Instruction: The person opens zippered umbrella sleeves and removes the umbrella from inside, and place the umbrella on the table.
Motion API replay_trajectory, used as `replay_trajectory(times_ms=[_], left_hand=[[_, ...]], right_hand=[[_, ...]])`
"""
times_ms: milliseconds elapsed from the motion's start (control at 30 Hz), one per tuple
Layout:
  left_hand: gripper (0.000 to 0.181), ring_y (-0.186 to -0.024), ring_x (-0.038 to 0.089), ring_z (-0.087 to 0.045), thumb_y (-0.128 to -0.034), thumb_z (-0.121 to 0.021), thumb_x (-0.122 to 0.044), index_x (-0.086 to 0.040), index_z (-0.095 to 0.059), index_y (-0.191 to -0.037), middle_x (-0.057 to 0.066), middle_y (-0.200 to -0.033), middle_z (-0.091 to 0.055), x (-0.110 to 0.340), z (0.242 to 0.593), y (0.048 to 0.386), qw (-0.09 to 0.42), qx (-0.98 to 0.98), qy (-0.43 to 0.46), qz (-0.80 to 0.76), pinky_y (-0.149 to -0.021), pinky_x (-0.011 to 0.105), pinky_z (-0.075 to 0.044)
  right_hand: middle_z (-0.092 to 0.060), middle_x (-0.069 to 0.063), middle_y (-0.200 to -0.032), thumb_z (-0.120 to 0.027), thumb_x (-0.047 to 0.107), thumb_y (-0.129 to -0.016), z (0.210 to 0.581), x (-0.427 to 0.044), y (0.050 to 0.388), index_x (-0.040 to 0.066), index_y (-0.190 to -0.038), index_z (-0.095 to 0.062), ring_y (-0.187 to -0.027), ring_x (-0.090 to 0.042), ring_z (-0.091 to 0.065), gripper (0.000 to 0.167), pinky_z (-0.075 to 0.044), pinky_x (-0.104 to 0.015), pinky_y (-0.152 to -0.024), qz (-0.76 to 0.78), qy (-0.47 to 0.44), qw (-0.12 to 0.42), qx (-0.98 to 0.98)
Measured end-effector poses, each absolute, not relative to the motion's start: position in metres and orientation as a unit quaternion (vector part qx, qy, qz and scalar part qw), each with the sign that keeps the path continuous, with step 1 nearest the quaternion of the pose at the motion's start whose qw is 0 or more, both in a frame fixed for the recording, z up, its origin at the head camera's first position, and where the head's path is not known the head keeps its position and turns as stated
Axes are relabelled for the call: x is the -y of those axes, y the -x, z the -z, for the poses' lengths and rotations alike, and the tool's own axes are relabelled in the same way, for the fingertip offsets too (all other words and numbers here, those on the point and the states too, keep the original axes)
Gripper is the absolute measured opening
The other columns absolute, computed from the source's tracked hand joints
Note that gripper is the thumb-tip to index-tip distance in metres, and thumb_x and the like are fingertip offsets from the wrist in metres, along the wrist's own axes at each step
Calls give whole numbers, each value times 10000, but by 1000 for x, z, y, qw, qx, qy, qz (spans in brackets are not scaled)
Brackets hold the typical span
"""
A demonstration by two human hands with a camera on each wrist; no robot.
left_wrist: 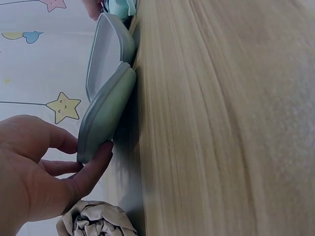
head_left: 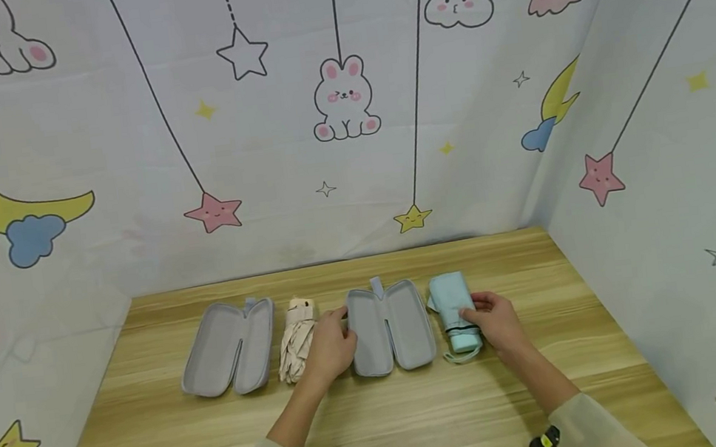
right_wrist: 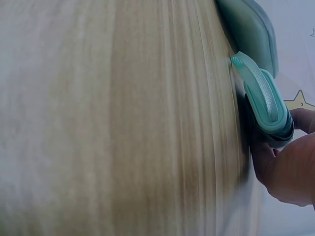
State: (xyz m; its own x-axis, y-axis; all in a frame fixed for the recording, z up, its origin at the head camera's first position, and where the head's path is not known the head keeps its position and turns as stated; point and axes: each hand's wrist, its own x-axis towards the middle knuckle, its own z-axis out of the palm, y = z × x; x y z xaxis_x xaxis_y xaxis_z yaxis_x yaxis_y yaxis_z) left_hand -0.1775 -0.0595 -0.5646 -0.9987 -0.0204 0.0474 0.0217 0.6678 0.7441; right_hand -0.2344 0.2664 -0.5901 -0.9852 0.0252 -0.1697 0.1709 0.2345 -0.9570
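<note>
Two grey hard-shell cases lie spread open on the wooden table, their hollow halves facing up. My left hand (head_left: 333,346) pinches the left edge of the right-hand case (head_left: 411,329); in the left wrist view, fingers and thumb sit on either side of that case's rim (left_wrist: 109,110). My right hand (head_left: 499,319) grips a mint-green folded umbrella (head_left: 451,294) from its right side. The umbrella's end with a wrist strap (right_wrist: 261,91) shows in the right wrist view. Left of my left hand lies a beige bundle of gathered cloth (head_left: 295,343), shaped like a folded umbrella.
The other open case (head_left: 212,349) lies at the far left of the row. Behind the wooden table (head_left: 383,429) hangs a white curtain (head_left: 295,149) printed with stars, rabbits and a rainbow, which also covers both sides. Dark wrist devices (head_left: 545,445) sit at my sleeves.
</note>
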Motion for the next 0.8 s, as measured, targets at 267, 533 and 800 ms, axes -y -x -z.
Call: replay_trajectory(times_ms=[267, 533, 800], left_hand=[[488, -1065, 344, -593, -988, -577, 3, 111, -549, -1463, 314, -1421, -575, 59, 563, 178, 28, 915, -2, 403, -837, 445, -526], [490, -943, 303, -594, -986, -576, 6, 106, -549, -1464, 322, -1415, -568, 59, 561, 177, 27, 913, -3, 407, -755, 408, -524], [492, -826, 243, -582, -991, -567, 11, 120, -534, -1469, 338, -1433, -548, 59, 562, 176, 19, 907, 2, 421, -670, 357, -512]], right_hand=[[-635, -228, -1228, -765, 70, -957, 589, -263, 232, -95, -1358, -593, -1092, -273, -601, 467, -513, -201, -793, 599, -57, 52, -797], [-671, -258, -1213, -775, 96, -943, 586, -261, 230, -104, -1325, -620, -1120, -353, -641, 459, -532, -332, -874, 546, -45, 42, -836], [-674, -246, -1188, -768, 110, -955, 586, -266, 232, -102, -1316, -614, -1104, -352, -646, 446, -537, -417, -911, 515, -24, 52, -855]])
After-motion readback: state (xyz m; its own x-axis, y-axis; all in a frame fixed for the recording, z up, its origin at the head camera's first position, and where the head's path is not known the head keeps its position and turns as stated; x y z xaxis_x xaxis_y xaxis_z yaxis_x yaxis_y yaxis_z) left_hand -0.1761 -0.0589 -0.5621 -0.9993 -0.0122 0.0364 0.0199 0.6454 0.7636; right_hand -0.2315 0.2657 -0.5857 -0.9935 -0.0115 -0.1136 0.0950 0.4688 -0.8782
